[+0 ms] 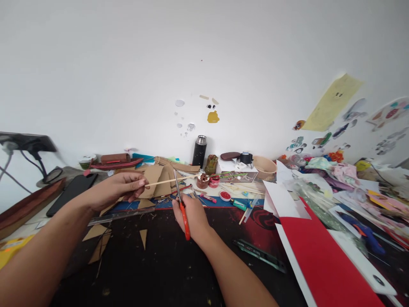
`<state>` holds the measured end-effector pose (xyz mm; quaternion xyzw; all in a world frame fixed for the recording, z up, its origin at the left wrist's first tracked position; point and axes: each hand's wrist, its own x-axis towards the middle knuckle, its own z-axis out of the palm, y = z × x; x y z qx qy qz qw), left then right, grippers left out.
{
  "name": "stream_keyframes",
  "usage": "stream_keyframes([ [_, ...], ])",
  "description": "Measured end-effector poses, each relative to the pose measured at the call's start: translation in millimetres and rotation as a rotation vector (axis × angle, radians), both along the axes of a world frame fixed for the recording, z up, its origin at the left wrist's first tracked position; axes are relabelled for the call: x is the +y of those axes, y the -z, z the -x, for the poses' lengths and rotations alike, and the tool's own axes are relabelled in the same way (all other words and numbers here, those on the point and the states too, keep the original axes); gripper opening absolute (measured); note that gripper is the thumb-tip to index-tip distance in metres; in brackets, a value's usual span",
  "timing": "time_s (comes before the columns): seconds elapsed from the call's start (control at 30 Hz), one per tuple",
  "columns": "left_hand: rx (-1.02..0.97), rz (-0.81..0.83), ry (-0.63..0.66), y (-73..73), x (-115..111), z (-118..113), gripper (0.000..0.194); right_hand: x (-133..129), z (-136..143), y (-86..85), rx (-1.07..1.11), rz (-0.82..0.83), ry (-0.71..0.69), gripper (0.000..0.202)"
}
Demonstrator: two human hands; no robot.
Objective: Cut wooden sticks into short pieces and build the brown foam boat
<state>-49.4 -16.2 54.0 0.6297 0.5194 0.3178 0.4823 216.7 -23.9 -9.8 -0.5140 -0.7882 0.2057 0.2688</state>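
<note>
Left hand (131, 185) pinched a thin wooden stick (161, 182); right hand (193, 212) gripped orange-handled scissors (184, 221), blades (177, 189) at the stick, which appeared unsevered. Cardboard offcuts (143, 238) lay near left.

We find a white wall (128, 72) running behind the table (172, 273), whose front surface is dark. Mid-wall, we note a yellow sticker (213, 117) among small pale patches (180, 103). At right, a yellow sheet (332, 106) is fixed at a slant, with assorted stickers (390, 113) beside it. At far left, we record a dark socket strip (30, 140) carrying plugs and cables. Lighting is soft and diffuse.
</note>
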Motion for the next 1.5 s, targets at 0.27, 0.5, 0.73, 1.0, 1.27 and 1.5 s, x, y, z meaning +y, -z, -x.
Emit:
stream_keyframes([
  [0.27,-0.051,0.021,0.0,-0.1,-0.3,-5.3,0.048,-0.9,1.8,-1.4,-0.02,0.01,-0.001,0.018],
  [0.5,-0.06,0.026,-0.006,5.6,3.0,-3.7,0.047,-0.7,1.3,-1.3,0.007,0.036,0.0,0.017],
  [0.73,-0.069,0.041,0.001,14.2,10.1,0.1,0.06,0.0,1.2,-0.9,-0.004,0.029,-0.015,0.019],
  [1.0,-0.07,0.041,0.016,20.6,12.9,2.1,0.059,1.0,1.8,0.1,-0.027,0.037,-0.004,0.02],
  [1.27,-0.126,0.039,-0.021,19.8,11.7,-0.9,0.064,0.3,1.9,-0.3,-0.029,0.033,-0.005,0.02],
  [1.5,-0.212,0.058,-0.074,22.8,13.0,0.1,0.067,0.6,2.4,1.5,-0.036,0.016,-0.006,0.019],
])
